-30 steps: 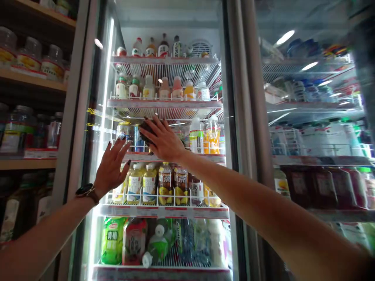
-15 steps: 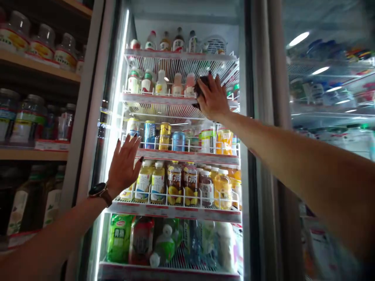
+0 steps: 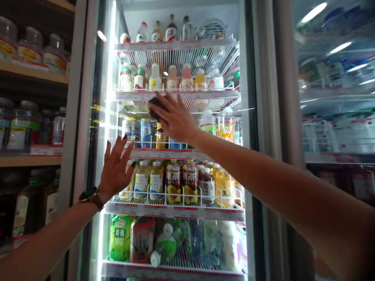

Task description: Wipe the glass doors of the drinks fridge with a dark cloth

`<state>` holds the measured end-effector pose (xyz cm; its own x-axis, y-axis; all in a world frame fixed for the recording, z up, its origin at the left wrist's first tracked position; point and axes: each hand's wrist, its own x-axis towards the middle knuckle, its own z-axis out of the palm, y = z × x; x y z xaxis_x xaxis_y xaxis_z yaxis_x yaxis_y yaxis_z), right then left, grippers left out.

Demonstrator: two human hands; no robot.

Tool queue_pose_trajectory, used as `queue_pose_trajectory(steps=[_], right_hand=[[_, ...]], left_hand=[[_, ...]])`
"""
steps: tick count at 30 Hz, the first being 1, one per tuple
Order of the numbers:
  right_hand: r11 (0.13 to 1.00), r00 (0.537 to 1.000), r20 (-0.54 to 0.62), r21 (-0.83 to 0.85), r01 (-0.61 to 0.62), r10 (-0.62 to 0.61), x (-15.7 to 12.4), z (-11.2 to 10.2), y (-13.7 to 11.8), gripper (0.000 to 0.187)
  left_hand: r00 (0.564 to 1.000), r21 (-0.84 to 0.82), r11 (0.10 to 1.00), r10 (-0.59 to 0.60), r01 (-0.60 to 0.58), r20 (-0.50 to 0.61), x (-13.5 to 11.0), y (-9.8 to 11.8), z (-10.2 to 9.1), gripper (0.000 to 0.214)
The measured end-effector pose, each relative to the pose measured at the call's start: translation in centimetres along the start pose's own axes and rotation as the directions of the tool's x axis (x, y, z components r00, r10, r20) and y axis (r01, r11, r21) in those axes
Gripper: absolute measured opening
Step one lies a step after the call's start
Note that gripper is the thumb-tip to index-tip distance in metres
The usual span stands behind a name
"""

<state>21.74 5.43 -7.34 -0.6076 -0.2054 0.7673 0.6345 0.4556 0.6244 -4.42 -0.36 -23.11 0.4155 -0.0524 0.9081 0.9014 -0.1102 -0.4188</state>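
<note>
My right hand (image 3: 175,117) presses a dark cloth (image 3: 155,106) flat against the glass door (image 3: 246,164) of a drinks fridge, at the height of the second and third shelves. Only a corner of the cloth shows past my fingers. My left hand (image 3: 115,169) lies open with spread fingers against the same glass, lower and to the left, near the yellow tea bottles (image 3: 149,180). A watch (image 3: 89,194) sits on that wrist. Behind the glass stand cans (image 3: 145,132) and rows of bottles on white wire shelves.
A wooden shelf unit (image 3: 32,76) with jars and bottles stands at the left. A second glass-door fridge (image 3: 334,117) is at the right, its glass reflecting ceiling lights. A grey frame post (image 3: 263,136) separates the two doors.
My right hand with the cloth has swept from the upper right of the glass down and to the left. My left hand stays flat on the glass.
</note>
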Motion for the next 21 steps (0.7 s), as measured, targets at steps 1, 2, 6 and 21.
queue_pose_trajectory(steps=[1, 2, 6, 21], right_hand=[[0.991, 0.991, -0.047, -0.019, -0.130, 0.129, -2.0, -1.0, 2.7, 0.058], [0.962, 0.960, -0.089, -0.040, -0.270, 0.265, -3.9, -1.8, 5.0, 0.059], [0.753, 0.748, -0.201, -0.065, -0.655, 0.633, -9.0, -2.8, 6.1, 0.064], [0.964, 0.965, -0.023, 0.063, -0.259, 0.261, -14.6, -1.9, -1.7, 0.074]], left_hand=[[1.000, 0.000, 1.000, 0.013, -0.013, 0.029, 0.1, 0.1, 0.0, 0.074], [0.998, 0.001, 1.000, 0.019, -0.019, 0.051, 0.2, 0.1, -0.1, 0.073], [0.997, -0.009, 1.000, 0.007, -0.007, 0.073, 0.4, 0.1, 0.0, 0.071], [0.995, 0.006, 0.999, 0.049, -0.050, 0.085, 0.9, -0.1, -0.3, 0.061]])
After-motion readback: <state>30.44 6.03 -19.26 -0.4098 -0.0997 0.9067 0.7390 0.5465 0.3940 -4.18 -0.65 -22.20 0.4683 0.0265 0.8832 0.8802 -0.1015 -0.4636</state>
